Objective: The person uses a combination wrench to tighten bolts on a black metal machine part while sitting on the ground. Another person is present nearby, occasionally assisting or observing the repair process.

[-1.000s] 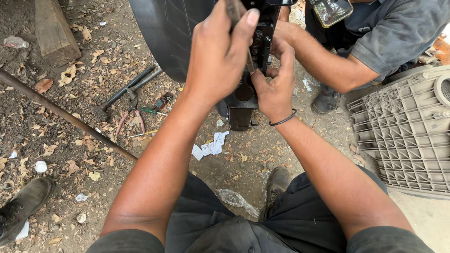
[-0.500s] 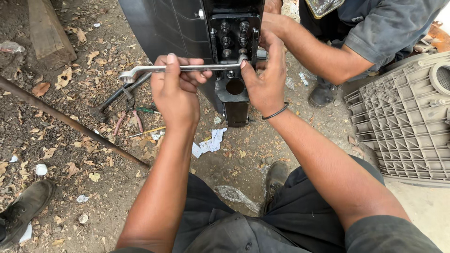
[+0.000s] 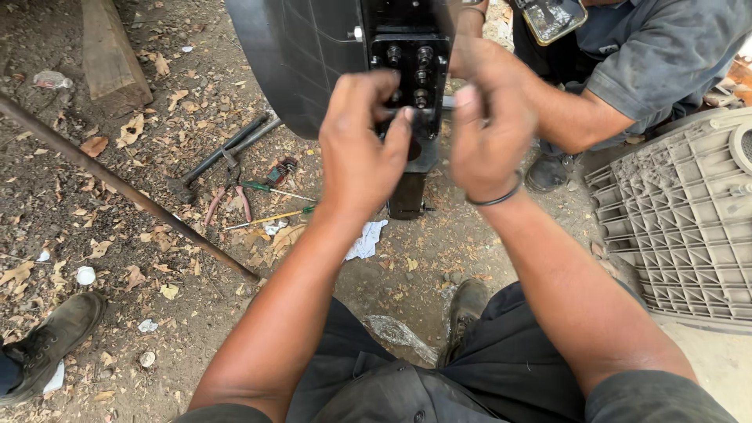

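The black bolt bracket [image 3: 413, 78], studded with bolt heads, sits on the dark curved panel [image 3: 298, 63] straight ahead. The left hand [image 3: 362, 149] is in front of the bracket, fingers curled together; whether they pinch anything I cannot tell. The right hand [image 3: 487, 129] is just right of the bracket, fingers bent around a thin metal bar [image 3: 448, 102]. Left of the bracket, pliers [image 3: 229, 197] and screwdrivers [image 3: 270, 202] lie on the dirt.

hidden: wrench [image 3: 446, 102] mostly behind hands | cut off: black bracket [image 3: 407, 47] top
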